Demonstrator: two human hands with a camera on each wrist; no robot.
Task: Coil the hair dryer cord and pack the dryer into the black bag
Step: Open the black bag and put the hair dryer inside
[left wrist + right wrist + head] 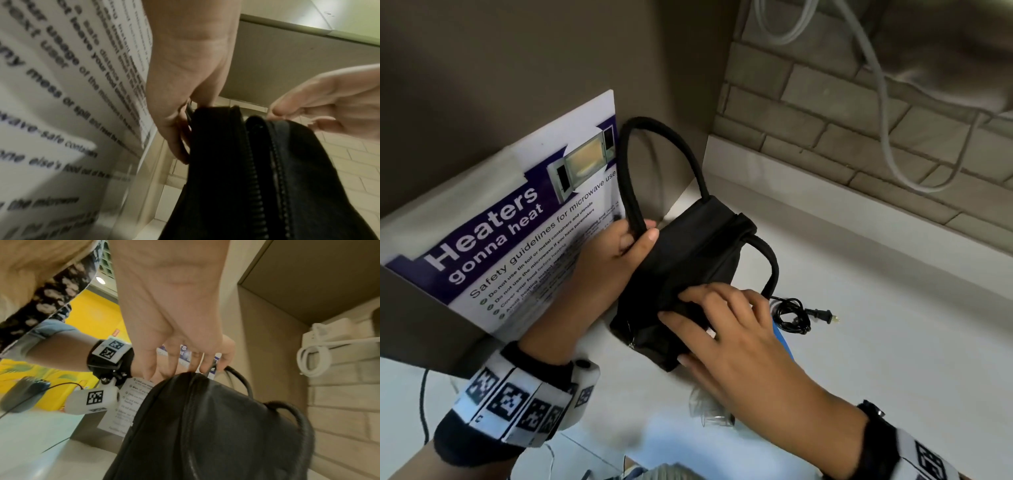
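The black bag stands on the white counter, its two loop handles up. My left hand grips its left end at the base of the tall handle. My right hand pinches the near zipper edge; the left wrist view shows its fingertips on the bag's rim. In the right wrist view my fingers sit on the bag's top. The coiled black cord with its plug lies right of the bag. A blue part shows under my right hand; the dryer body is hidden.
A microwave safety poster leans on the wall left of the bag. Behind runs a brick wall with a hanging white cable and a power strip. Clear plastic lies near my right wrist.
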